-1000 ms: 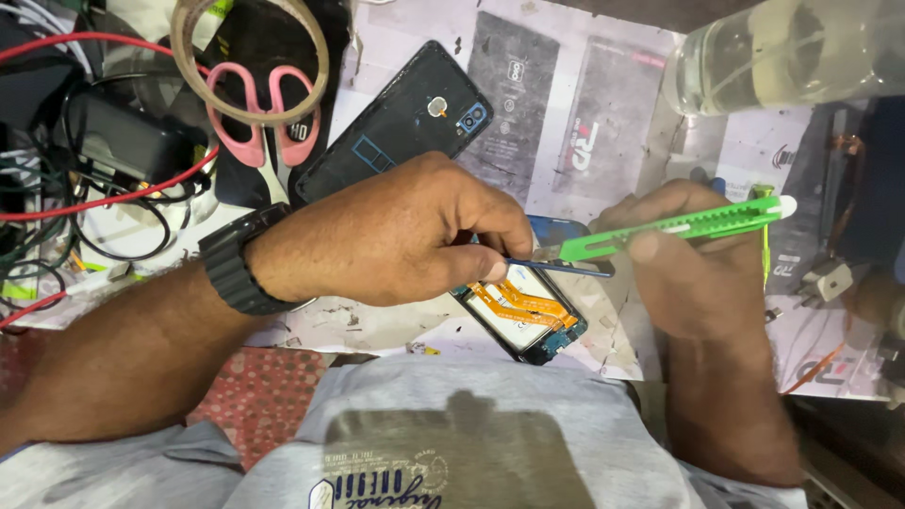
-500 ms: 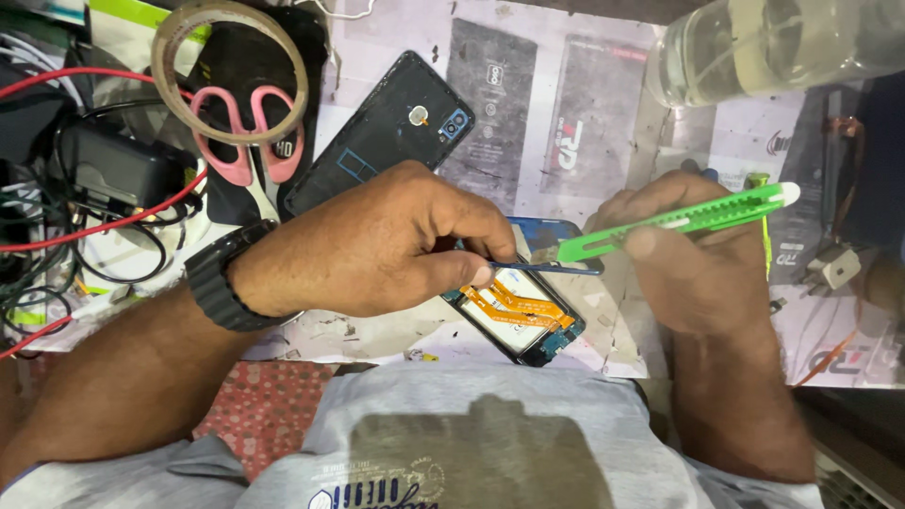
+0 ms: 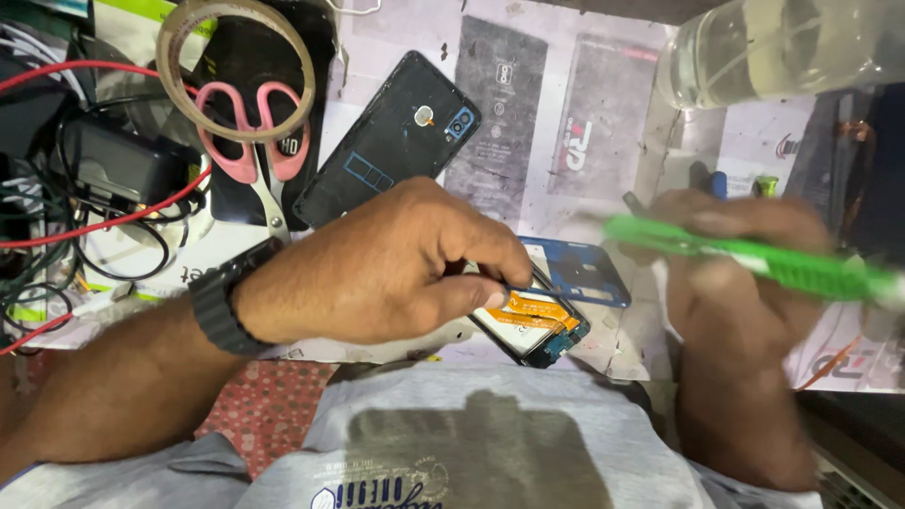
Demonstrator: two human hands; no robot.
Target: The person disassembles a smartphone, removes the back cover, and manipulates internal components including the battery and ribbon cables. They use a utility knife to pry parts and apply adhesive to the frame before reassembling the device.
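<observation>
Phone innards (image 3: 535,325) sit at the near edge of the bench, right above my lap: an opened handset with orange flex ribbons showing, pinched and steadied by the curled fingers of my left hand (image 3: 377,269). My right hand (image 3: 745,283) is closed around a green plastic tool (image 3: 754,254), blurred, held off to the right and clear of the handset. As I judge it, the opening is done: the black back cover (image 3: 391,151) lies apart further up the bench and a blue inner frame (image 3: 584,273) lies just beside the handset, while the ribbons and board are yet to be dealt with. Room is tight on the left, where pink scissors (image 3: 259,160), a tape roll (image 3: 236,66) and tangled cables (image 3: 57,236) crowd in; a clear plastic bottle (image 3: 773,47) lies top right. Between cover and bottle the paper-covered bench (image 3: 584,113) gives space.
</observation>
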